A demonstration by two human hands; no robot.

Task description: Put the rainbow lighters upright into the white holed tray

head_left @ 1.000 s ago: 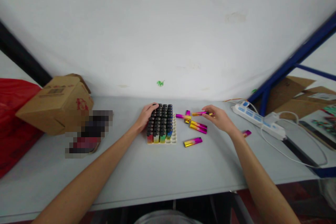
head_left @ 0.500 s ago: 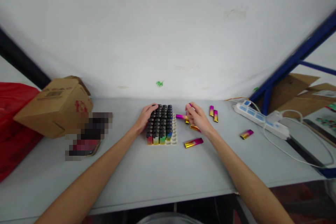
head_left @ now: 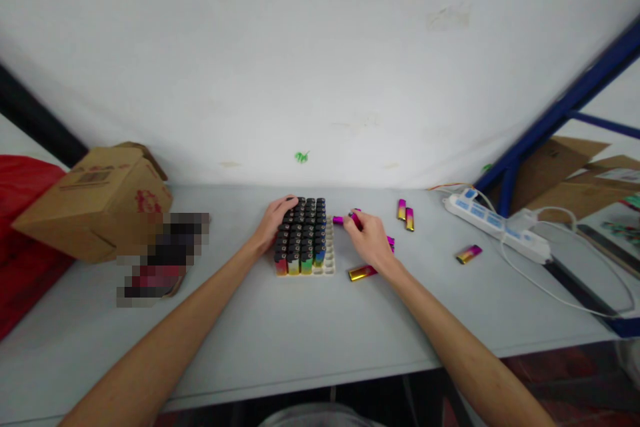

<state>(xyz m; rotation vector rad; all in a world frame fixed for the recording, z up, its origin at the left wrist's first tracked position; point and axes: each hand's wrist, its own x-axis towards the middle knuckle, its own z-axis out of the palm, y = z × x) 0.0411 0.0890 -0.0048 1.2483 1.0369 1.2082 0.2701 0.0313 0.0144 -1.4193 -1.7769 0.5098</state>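
Note:
Rows of black-topped lighters [head_left: 300, 240] with coloured bodies stand upright in a white tray [head_left: 329, 270], whose right-hand column shows bare holes. My left hand [head_left: 274, 221] is curled around the far left side of the lighters, fingertips over their tops. To the right of the tray, my right hand [head_left: 369, 237] pinches a shiny purple lighter case [head_left: 356, 217] between thumb and fingers; its lower part is hidden. Another purple piece [head_left: 338, 220] lies between this hand and the tray. Below the hand rests a purple-and-gold lighter case [head_left: 361, 273], partly covered by the wrist.
Two purple-and-gold cases [head_left: 409, 219] lie behind on the right, and a single case [head_left: 469, 254] is farther right. A white power strip [head_left: 495, 227] with cables runs along the right side. At left are a cardboard box [head_left: 95, 200], a red bag [head_left: 25, 240] and a blurred-out dark object [head_left: 167, 257].
My right hand has moved slightly left and down toward the tray, still pinching the purple case and now covering more of the loose cases. My left hand stays on the lighters.

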